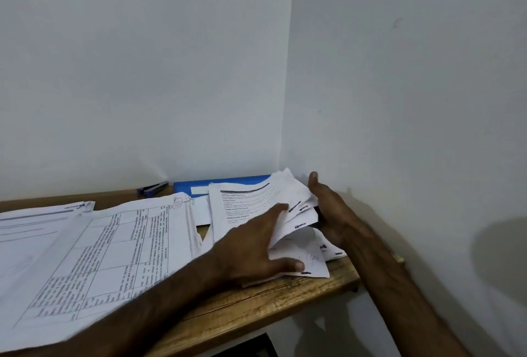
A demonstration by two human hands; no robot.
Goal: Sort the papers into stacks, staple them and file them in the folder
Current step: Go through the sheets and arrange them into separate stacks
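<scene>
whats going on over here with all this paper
A person seems to be gathering a loose, messy pile of papers at the right end of a wooden table. The left hand lies on top of the pile with its fingers spread. The right hand presses flat against the pile's right edge, by the wall. A bigger stack of printed sheets lies to the left. A blue folder sits at the back, partly under the papers.

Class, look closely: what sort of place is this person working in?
Probably a small study or office corner: a wooden desk set against plain white walls, printed paper sheets spread across it, and a flat blue plastic folder at the back.
</scene>
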